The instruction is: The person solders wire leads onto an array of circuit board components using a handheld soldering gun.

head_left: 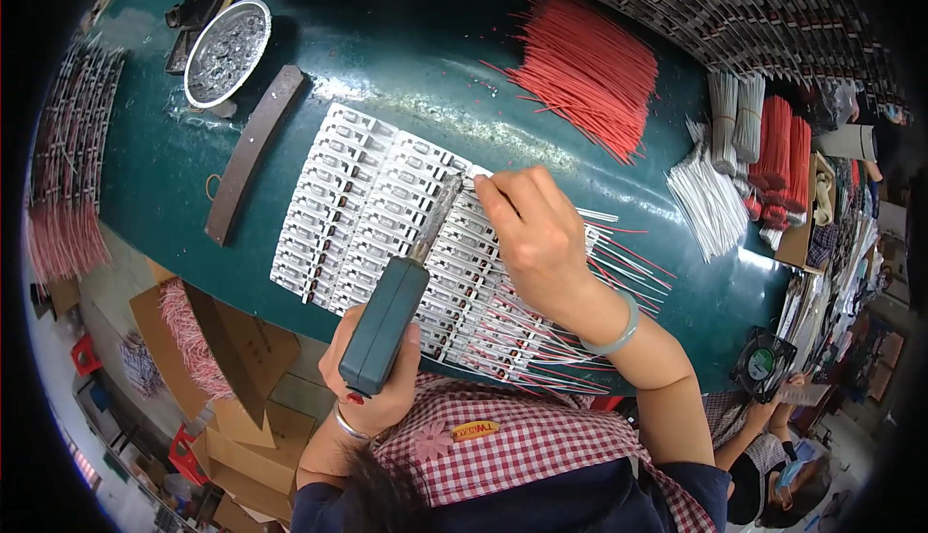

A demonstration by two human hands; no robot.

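My left hand [380, 367] is wrapped round the handle of a green soldering gun [389, 316]. Its long silver barrel points away from me, the tip at the upper part of a panel of white plastic modules [372, 185] set in close rows. Just right of the tip, my right hand [535, 229] is closed in a pinch at the panel's far edge; what it holds is too small to make out. Red and white wires [619, 262] stick out from the panel's right side, partly under my right wrist.
Loose red wires [590, 69] lie beyond the panel, white wires [710, 195] to the right beside bundled ones. A bowl of shiny scraps [227, 55] and a brown bar [253, 156] are at left. Cardboard boxes [256, 436] stand below the table edge; another person's hand [773, 407] shows lower right.
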